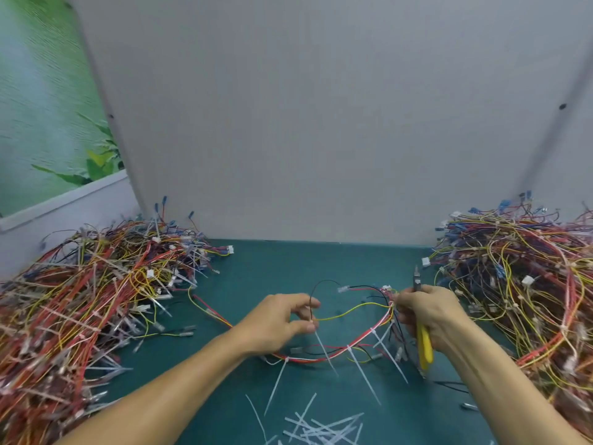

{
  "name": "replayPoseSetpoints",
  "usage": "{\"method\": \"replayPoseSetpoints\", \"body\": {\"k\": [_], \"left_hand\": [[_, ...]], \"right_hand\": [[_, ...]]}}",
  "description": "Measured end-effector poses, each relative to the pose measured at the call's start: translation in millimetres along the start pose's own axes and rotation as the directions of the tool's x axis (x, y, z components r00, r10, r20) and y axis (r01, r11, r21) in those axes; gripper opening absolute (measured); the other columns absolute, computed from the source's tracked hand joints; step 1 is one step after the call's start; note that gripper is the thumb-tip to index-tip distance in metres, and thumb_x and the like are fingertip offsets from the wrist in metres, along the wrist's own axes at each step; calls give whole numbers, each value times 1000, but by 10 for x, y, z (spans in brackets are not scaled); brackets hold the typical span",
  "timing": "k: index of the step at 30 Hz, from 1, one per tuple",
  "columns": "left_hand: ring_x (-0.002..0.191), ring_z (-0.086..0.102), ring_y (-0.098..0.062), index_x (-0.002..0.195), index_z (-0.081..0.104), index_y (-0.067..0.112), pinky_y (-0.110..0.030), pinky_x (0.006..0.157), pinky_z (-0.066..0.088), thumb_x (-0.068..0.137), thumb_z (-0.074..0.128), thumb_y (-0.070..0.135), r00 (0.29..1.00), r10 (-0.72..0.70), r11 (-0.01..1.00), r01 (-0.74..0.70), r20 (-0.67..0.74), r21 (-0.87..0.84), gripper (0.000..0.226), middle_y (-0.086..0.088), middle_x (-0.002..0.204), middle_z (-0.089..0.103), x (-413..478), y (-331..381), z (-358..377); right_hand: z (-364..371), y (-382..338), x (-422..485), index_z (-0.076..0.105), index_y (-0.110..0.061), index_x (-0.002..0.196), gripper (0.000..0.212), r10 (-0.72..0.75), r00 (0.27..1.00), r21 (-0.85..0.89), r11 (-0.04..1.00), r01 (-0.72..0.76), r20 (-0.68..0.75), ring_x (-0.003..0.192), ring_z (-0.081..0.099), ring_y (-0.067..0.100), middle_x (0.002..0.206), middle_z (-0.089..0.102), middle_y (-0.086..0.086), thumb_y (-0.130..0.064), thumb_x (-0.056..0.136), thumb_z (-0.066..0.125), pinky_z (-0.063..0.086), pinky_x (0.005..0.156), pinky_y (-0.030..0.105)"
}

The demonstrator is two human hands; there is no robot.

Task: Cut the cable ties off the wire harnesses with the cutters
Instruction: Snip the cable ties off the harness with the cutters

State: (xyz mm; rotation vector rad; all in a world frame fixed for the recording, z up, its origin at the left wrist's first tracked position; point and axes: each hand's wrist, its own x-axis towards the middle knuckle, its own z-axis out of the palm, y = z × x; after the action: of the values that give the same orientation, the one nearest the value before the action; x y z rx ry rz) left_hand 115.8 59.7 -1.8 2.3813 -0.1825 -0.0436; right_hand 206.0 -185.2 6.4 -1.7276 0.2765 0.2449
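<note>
- My right hand [428, 311] hides the middle of the cutters [425, 346]. Only the dark tip and the yellow handles show, and I cannot tell how the blades stand.
- My left hand [276, 319] pinches the loose harness [362, 338]. Whether on a tie head or on wire is too small to tell.
- The left pile [80, 300] runs off the left edge and blurs toward the lower left.
- The right pile [529, 284] is cut by the right edge.
- The cut ties [321, 425] are clipped at bottom centre.

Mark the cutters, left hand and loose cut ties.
cutters [425, 346]: head view, yellow handle.
left hand [282, 322]: head view, back of hand.
loose cut ties [321, 428]: head view, middle of pile.
</note>
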Motion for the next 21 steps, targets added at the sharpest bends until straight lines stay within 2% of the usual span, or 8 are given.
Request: {"method": "replayPoseSetpoints", "body": {"k": [4,6,8,10,12,13,16,21], "left_hand": [[71,59,0,104,71,14,-16,75,43,89,62,8,952,90,994,-102,-294,-24,19,2,81,72,242,101,-178],[75,62,-11,111,70,14,-23,76,46,92,54,5,900,243,962,-176,-363,206,27,-1,84,70,416,157,-351],[88,62,-25,120,65,23,-30,73,46,88,42,6,915,310,830,-129,-256,543,43,-3,95,67,611,186,-430],[96,59,-29,124,59,30,-32,71,37,86,41,6,958,263,578,-60,-116,814,49,-3,102,62,790,164,-378],[99,56,-28,115,62,25,-34,74,30,87,43,5,984,174,373,-96,32,923,39,-3,101,62,856,73,-197],[101,54,-27,111,63,22,-35,76,29,90,43,7,991,123,340,-100,62,935,33,-3,101,62,856,-21,-86],[109,47,-27,118,59,22,-38,95,27,96,40,17,999,35,428,-46,35,902,30,-4,110,56,791,-339,175],[133,36,-22,139,44,21,-36,111,22,88,48,7,987,146,616,-32,-74,787,54,-3,144,42,599,-464,-52]], "right_hand": [[-198,-57,-104,60,-10,74,12,-253,959,-286,935,209,-127,51,57,24,58,62,8,-7,76,71,42,51,29],[-268,-107,-187,61,-17,76,10,-350,930,-539,807,240,-110,65,62,27,66,66,5,-18,73,71,49,62,33],[-245,-132,-250,59,-21,82,12,-360,930,-720,664,200,-75,78,61,29,78,65,3,-25,74,66,48,69,35],[-124,-113,-268,56,-24,92,17,-351,935,-835,525,162,-40,85,59,29,89,62,3,-26,75,60,43,69,33],[39,-46,-254,54,-26,98,20,-336,942,-879,450,156,-5,93,59,29,98,62,5,-24,78,55,38,68,32],[116,2,-242,53,-25,100,20,-328,945,-887,434,159,9,97,60,30,102,63,5,-24,79,53,37,68,32],[277,168,-181,53,-22,101,19,-283,959,-892,423,158,35,103,59,31,108,62,6,-21,82,49,35,69,32],[271,268,-152,56,-18,91,14,-196,978,-829,534,168,71,94,59,30,100,63,7,-27,82,55,43,70,32]]}}
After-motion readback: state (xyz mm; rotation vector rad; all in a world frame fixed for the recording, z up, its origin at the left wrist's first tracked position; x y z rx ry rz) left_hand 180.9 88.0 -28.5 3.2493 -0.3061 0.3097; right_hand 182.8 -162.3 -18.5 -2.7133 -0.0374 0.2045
